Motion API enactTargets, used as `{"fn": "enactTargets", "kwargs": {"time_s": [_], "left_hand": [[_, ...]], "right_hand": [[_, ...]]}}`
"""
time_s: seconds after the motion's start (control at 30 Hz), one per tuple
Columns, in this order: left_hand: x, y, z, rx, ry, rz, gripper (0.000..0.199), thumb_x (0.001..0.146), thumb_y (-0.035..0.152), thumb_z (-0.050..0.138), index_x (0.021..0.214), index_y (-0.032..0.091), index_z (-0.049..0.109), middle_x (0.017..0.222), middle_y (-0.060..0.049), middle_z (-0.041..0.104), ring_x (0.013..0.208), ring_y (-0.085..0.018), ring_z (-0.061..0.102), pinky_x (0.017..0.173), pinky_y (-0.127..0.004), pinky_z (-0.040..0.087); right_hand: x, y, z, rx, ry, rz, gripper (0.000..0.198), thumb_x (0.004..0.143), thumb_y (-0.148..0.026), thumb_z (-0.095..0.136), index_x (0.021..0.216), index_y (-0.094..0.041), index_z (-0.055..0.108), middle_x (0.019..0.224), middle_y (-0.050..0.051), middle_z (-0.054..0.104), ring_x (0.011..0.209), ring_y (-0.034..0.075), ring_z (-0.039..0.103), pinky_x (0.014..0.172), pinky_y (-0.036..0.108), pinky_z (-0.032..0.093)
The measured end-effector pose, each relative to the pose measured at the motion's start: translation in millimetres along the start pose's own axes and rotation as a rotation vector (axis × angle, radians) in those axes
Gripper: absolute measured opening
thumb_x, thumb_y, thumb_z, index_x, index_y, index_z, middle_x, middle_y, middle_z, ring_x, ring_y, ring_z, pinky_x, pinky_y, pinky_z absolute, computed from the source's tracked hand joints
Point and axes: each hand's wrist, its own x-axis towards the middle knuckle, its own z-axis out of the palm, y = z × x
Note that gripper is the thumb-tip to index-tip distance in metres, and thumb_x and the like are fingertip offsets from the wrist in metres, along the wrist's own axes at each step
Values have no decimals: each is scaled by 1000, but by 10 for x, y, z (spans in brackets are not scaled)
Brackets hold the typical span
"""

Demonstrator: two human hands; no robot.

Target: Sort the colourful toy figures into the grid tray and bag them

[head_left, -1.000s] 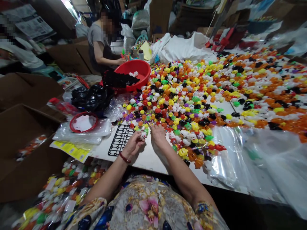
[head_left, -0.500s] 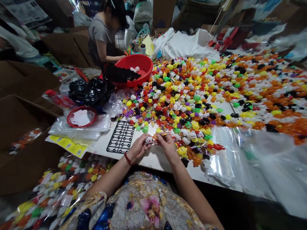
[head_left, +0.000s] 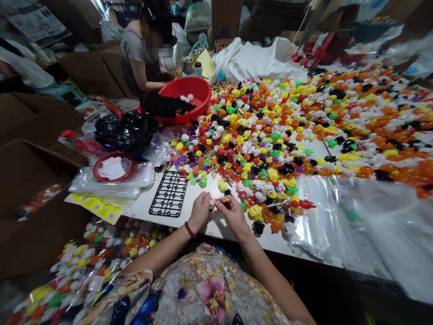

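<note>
My left hand [head_left: 200, 211] is closed around a small white toy head [head_left: 211, 204] with red marks, held just above the near edge of the table. Fingers cover most of that head. Close by on its right, my right hand [head_left: 234, 216] pinches a thin orange-and-yellow stick [head_left: 223, 200], its orange end pointing at the toy head. Whether the two pieces touch, I cannot tell. A black plastic grid [head_left: 169, 193] lies flat to the left of my hands. Beyond and to the right spreads a heap of small coloured toy heads [head_left: 257, 149].
A red basin [head_left: 203, 97] stands at the back, near a co-worker [head_left: 138, 58]. To the left are a red basket [head_left: 130, 169] with white paper, a black plastic bag [head_left: 125, 131] and a cardboard box [head_left: 37, 189]. Clear plastic bags [head_left: 314, 216] lie at right.
My left hand has turned and closed further over the white toy head. My right hand has drawn slightly left and lower, with the stick's orange end nearer the head.
</note>
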Motion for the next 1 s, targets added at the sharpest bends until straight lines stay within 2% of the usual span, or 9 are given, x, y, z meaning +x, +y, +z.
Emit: {"fn": "enactTargets", "kwargs": {"time_s": [0.23,0.33,0.43,0.5,0.6,0.7,0.77,0.9,1.0], "left_hand": [[2,-103,28,45,-151,3,43,92,58,39,73,21,49,55,6,42,42,-10,36,42,-23,33],[158,1,-28,221,-15,191,38,99,48,30,91,20,54,70,1,53,53,-12,49,52,-25,45],[379,108,-134,579,135,449,19,94,34,49,105,19,55,104,-9,59,87,-18,61,79,-33,53],[497,125,-192,803,99,489,22,90,27,57,110,18,55,117,-13,55,96,-22,62,85,-36,53],[576,68,-221,898,-8,447,17,86,18,57,103,16,58,113,-13,56,95,-24,62,87,-38,52],[549,-5,-218,669,-3,434,17,82,12,57,98,16,60,104,-12,61,104,-26,60,97,-42,48],[491,-26,-237,383,20,374,18,80,15,60,98,18,63,102,-10,64,105,-24,59,97,-39,48],[341,-12,-345,-157,-130,85,30,79,36,67,105,19,63,86,-4,64,76,-15,61,65,-25,49],[249,2,-425,-364,-237,-57,41,74,46,73,100,19,58,76,-1,62,58,-11,57,49,-20,41]], "right_hand": [[-63,55,-84,-104,52,-34,44,64,-61,77,77,-20,67,70,1,66,66,17,59,67,33,51],[-2,-169,-349,-206,213,-136,48,77,-64,64,94,-20,67,83,5,68,72,20,62,69,37,54],[124,-451,-656,-581,509,-383,56,86,-58,57,123,-16,58,114,16,63,97,28,61,84,49,51],[226,-571,-747,-941,677,-534,64,88,-50,58,138,-12,48,131,23,53,116,36,51,95,58,43],[410,-563,-580,-1265,575,-661,53,94,-36,49,140,-10,46,133,23,53,120,36,47,101,56,37],[654,-405,-164,-1402,186,-603,40,96,-23,41,130,-11,57,122,20,62,107,31,53,94,45,41],[831,-312,113,-1488,37,-480,39,95,-16,40,128,-9,59,114,21,66,101,31,55,88,43,42],[1114,-280,434,-1603,-2,-332,39,88,-10,46,124,-5,60,111,25,65,102,33,54,86,44,38],[1224,-323,477,-1640,-7,-308,37,83,-9,53,118,-6,63,114,25,64,104,34,53,89,46,35]]}}
